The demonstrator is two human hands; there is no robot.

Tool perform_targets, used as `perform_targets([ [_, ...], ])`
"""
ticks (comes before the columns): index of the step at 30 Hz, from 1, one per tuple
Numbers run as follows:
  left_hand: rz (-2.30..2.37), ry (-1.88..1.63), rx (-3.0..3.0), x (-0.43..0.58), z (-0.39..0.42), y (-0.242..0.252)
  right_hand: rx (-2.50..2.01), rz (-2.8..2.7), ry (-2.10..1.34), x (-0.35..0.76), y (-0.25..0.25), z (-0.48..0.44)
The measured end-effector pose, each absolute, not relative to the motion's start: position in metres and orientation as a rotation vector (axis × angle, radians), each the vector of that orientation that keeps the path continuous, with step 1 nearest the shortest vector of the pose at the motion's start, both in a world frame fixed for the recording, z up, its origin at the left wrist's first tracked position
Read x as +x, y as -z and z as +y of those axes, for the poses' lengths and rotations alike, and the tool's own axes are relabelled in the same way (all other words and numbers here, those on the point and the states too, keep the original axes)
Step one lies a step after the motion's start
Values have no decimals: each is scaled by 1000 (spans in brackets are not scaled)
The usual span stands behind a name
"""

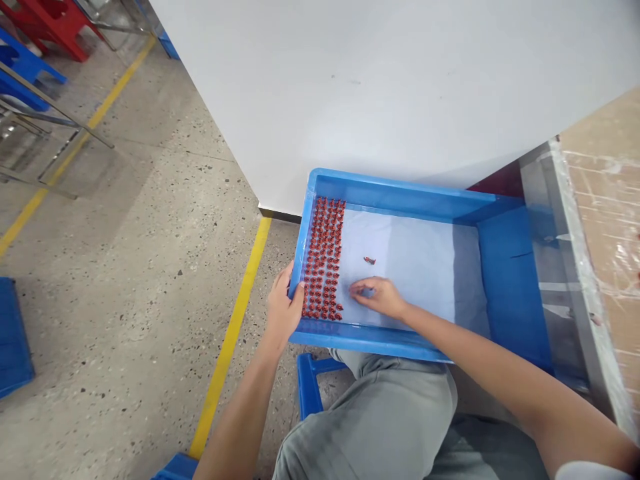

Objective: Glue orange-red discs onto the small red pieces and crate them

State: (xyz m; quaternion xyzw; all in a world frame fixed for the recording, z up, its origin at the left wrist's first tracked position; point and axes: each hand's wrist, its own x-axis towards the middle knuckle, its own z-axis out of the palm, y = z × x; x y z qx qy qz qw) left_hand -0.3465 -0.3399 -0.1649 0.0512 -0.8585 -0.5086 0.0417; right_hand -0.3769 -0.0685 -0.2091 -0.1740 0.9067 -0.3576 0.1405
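A blue plastic tray (390,190) rests on my lap, lined with a pale sheet (420,267). Many small red parts (325,257) stand in neat rows along its left side. One loose red part (369,260) lies alone on the sheet. My left hand (283,307) grips the tray's left rim, fingers curled over the edge. My right hand (377,295) rests inside the tray, fingertips pinched low on the sheet just right of the rows; whether it holds a part is hidden.
A white wall panel (400,80) stands behind the tray. A metal-edged workbench (590,267) with a brown top runs along the right. Yellow floor lines (230,340) cross the concrete. Blue bins (13,340) and red and blue stools (35,33) sit at left.
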Motion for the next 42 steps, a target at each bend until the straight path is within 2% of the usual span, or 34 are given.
perform_targets([
  [5,-2632,1554,143,-347,-340,164,-252,2939,876,-420,206,-35],
  [16,-2632,1522,148,-348,-340,165,-208,2873,736,-416,212,-21],
  [34,-2627,1542,129,-348,-341,165,-228,2808,911,-395,218,-60],
  [42,-2641,1521,129,-348,-340,163,-320,2748,852,-385,222,-82],
])
